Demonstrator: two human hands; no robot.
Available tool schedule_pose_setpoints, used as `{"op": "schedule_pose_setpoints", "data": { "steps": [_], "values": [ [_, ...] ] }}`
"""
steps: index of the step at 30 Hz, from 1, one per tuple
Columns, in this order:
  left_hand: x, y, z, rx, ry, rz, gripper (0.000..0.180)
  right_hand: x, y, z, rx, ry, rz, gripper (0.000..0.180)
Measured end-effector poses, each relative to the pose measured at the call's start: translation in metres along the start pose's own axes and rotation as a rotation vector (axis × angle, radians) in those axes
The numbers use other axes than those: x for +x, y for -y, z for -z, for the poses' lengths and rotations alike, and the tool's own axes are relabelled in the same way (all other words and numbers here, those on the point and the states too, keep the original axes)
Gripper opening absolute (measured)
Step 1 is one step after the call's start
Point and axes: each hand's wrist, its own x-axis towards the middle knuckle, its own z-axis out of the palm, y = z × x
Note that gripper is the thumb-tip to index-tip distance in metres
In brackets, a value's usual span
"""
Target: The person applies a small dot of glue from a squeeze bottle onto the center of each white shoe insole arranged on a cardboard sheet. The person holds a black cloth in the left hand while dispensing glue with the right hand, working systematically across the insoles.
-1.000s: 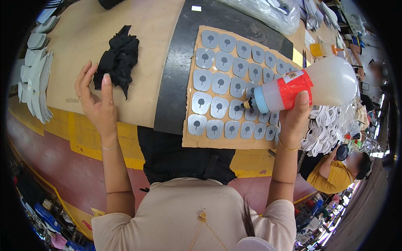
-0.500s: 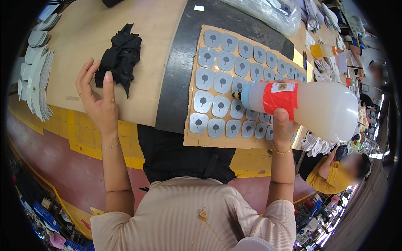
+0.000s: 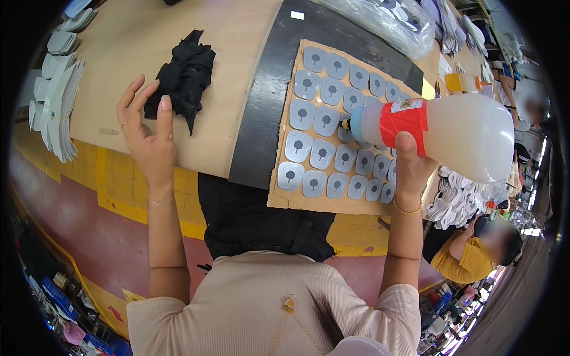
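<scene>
My right hand (image 3: 412,166) grips a large translucent squeeze bottle (image 3: 472,136) with a red band, a light blue cap and a dark nozzle. Tipped on its side, the bottle points its nozzle left, over grey rounded patches (image 3: 322,150) with dark tree shapes. Whether the nozzle touches a patch I cannot tell. The patches lie in rows on a brown cardboard sheet (image 3: 286,199); the bottle and hand hide some of them. My left hand (image 3: 149,139) is raised with fingers apart and holds nothing. Just beyond its fingertips lies a crumpled black cloth (image 3: 189,74).
Under the cardboard lies a black mat (image 3: 252,133) on the tan table (image 3: 127,35). White cut pieces (image 3: 59,124) are stacked at the left edge. Far right are a plastic bag (image 3: 392,26), a yellow bottle (image 3: 462,82), white strips (image 3: 451,199) and a person in yellow (image 3: 466,261).
The view has shifted a little, so the table things appear farther right. My right hand has moved the bottle's nozzle slightly farther out over the patches. My left hand stays open beside the cloth.
</scene>
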Motion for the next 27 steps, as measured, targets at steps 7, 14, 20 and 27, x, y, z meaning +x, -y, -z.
{"op": "schedule_pose_setpoints", "data": {
  "steps": [7,14,20,27],
  "values": [
    [0.000,0.000,0.001,-0.008,0.001,0.006,0.021,0.002,0.000,0.003,0.261,0.029,-0.183,0.063],
    [0.000,-0.001,0.001,0.007,-0.001,0.006,0.020,0.011,-0.010,0.012,0.218,-0.106,-0.155,0.061],
    [0.000,-0.002,0.000,-0.017,0.000,0.026,0.019,0.013,-0.011,0.010,0.187,-0.138,-0.094,0.060],
    [0.000,-0.001,0.001,0.008,0.008,0.024,0.019,0.009,-0.017,0.019,0.064,-0.092,-0.168,0.060]
  ]
}}
